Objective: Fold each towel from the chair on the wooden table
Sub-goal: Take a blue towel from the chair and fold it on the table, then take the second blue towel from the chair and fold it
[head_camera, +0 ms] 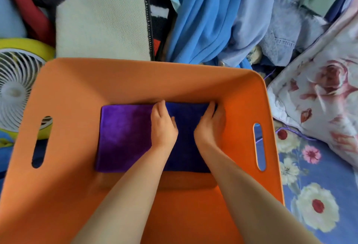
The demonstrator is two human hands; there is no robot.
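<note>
Hands first: the left hand [163, 125] lies with straight fingers pointing away from the person, set along the left edge of a folded dark blue towel [186, 139], and the right hand [208, 125] lies the same way along that towel's right edge, its fingertips at the far corner. Neither hand visibly curls round the cloth; both flank it with extended fingers, though the undersides of the fingers are hidden. Just to the left, touching or nearly touching the blue one, lies a folded purple towel [125, 137], flat and square. Both towels rest on the floor of an orange bin [238, 92] with slot handles in its left and right walls. Beyond the bin's far rim hang blue clothes [205, 17] in a heap, beside a cream mat [100, 24]. A white fan [17, 90] sits at the left, and a floral pillow [325, 92] and floral bedsheet [313, 195] lie at the right
</note>
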